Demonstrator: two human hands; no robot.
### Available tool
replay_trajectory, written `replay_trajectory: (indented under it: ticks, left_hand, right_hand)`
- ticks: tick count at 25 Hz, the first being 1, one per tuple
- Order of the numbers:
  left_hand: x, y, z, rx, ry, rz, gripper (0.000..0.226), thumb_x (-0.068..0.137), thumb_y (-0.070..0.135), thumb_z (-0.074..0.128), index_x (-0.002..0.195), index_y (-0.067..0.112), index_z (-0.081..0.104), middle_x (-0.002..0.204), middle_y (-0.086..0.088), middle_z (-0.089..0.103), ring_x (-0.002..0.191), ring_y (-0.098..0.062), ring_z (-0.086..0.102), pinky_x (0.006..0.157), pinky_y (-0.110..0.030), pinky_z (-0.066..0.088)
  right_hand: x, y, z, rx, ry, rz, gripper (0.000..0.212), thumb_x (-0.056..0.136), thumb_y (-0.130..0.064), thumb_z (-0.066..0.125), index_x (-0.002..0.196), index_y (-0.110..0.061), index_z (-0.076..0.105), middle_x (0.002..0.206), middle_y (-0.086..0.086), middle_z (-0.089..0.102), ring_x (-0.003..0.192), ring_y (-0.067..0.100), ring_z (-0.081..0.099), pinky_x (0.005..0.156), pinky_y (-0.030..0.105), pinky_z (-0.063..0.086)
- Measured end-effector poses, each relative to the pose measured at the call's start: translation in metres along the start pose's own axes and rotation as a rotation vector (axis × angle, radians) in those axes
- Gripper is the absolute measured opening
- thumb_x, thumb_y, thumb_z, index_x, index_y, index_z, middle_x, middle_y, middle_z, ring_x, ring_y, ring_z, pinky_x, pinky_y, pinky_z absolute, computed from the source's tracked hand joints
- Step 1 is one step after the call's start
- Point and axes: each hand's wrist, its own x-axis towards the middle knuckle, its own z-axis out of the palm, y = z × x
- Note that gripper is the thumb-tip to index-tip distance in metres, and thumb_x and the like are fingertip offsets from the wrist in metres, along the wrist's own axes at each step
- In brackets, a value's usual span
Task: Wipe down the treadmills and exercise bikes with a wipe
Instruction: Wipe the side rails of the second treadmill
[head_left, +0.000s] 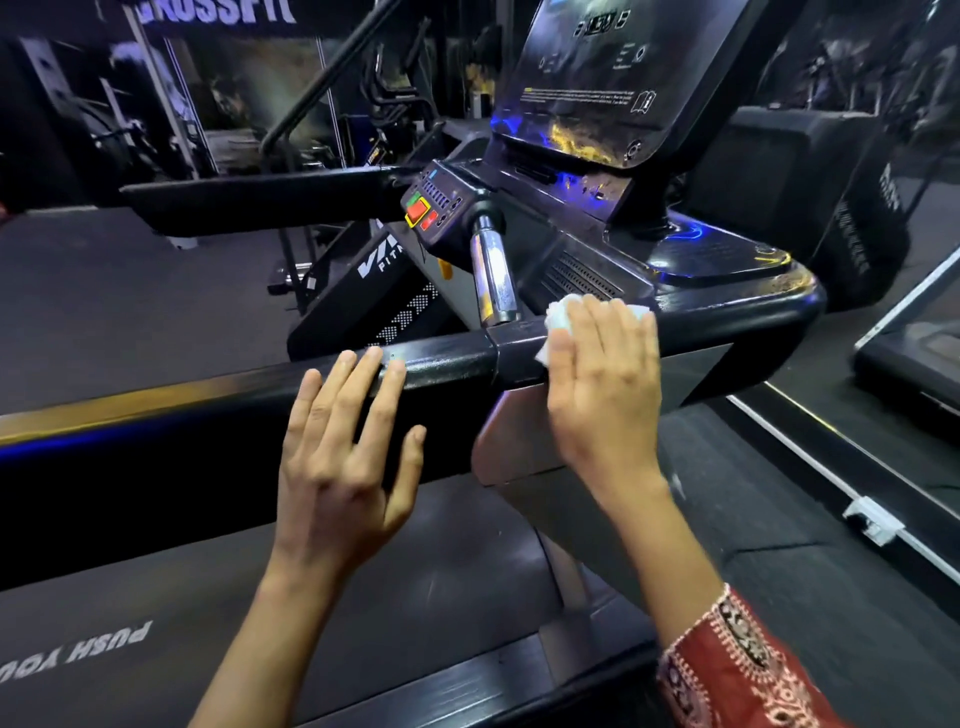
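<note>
A black treadmill fills the view, its side handrail running across the middle to the console. My right hand lies flat on a white wipe, pressing it onto the handrail where the rail meets the console base. My left hand hovers with fingers spread, its fingertips resting on the same rail further left, holding nothing. A chrome pulse grip stands just behind the wipe. The wipe is mostly hidden under my right palm.
The control panel with a red stop button sits left of the chrome grip. The treadmill belt lies below the rail. Another treadmill stands to the right, with more gym machines behind.
</note>
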Motion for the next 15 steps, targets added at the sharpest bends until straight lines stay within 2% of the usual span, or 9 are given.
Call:
replay_trajectory:
  ticks: [2,5,7,9,11,13,15]
  left_hand:
    - [0.005,0.006,0.003,0.004,0.000,-0.006,0.043,0.092,0.024,0.049,0.126,-0.002,0.058,0.130,-0.022,0.055,0.126,-0.031,0.044,0.113,-0.042,0.024]
    - [0.007,0.007,0.004,0.018,-0.005,-0.004,0.043,0.092,0.023,0.049,0.126,-0.002,0.058,0.129,-0.022,0.056,0.125,-0.031,0.045,0.112,-0.042,0.025]
    - [0.006,0.006,0.003,0.028,-0.014,-0.003,0.043,0.092,0.023,0.049,0.126,-0.001,0.058,0.130,-0.021,0.056,0.125,-0.030,0.045,0.112,-0.043,0.027]
    - [0.005,0.006,0.003,0.039,-0.016,-0.007,0.043,0.092,0.023,0.050,0.127,-0.001,0.057,0.130,-0.021,0.056,0.126,-0.030,0.045,0.112,-0.043,0.027]
    - [0.006,0.008,0.003,0.050,-0.021,-0.009,0.043,0.092,0.023,0.050,0.127,0.000,0.057,0.131,-0.021,0.055,0.126,-0.030,0.046,0.111,-0.044,0.028]
    - [0.006,0.007,0.002,0.059,-0.031,-0.001,0.043,0.092,0.022,0.050,0.128,0.000,0.057,0.131,-0.021,0.055,0.126,-0.031,0.046,0.111,-0.045,0.029]
    - [0.005,0.004,-0.001,0.060,-0.037,0.008,0.042,0.093,0.022,0.049,0.128,-0.001,0.056,0.132,-0.021,0.054,0.126,-0.031,0.046,0.110,-0.046,0.031]
  right_hand:
    - [0.001,-0.033,0.000,0.102,-0.050,-0.153,0.041,0.100,-0.024,0.028,0.111,-0.006,0.063,0.109,0.009,0.062,0.098,0.034,0.054,0.098,0.044,0.036]
    - [-0.008,-0.049,0.003,0.247,-0.087,-0.371,0.043,0.100,-0.024,0.031,0.125,-0.006,0.061,0.124,0.009,0.062,0.114,0.029,0.054,0.106,0.042,0.035]
    - [-0.004,-0.011,0.003,0.126,-0.050,-0.261,0.044,0.101,-0.026,0.028,0.123,-0.008,0.062,0.122,0.007,0.062,0.113,0.028,0.055,0.108,0.040,0.032]
    - [0.005,0.022,-0.001,0.050,0.010,0.000,0.040,0.099,-0.027,0.030,0.111,-0.009,0.064,0.108,0.006,0.064,0.102,0.031,0.055,0.106,0.041,0.032]
    - [0.015,0.014,0.001,0.017,0.021,0.106,0.036,0.096,-0.027,0.033,0.095,-0.009,0.065,0.092,0.008,0.063,0.091,0.033,0.055,0.097,0.044,0.036]
    - [0.015,-0.026,0.005,0.059,-0.002,-0.055,0.030,0.095,-0.024,0.038,0.089,-0.012,0.065,0.084,0.008,0.062,0.083,0.034,0.055,0.086,0.045,0.040]
    - [-0.004,-0.053,0.007,0.170,-0.036,-0.281,0.033,0.096,-0.024,0.040,0.107,-0.011,0.068,0.105,0.008,0.066,0.099,0.033,0.059,0.094,0.044,0.040]
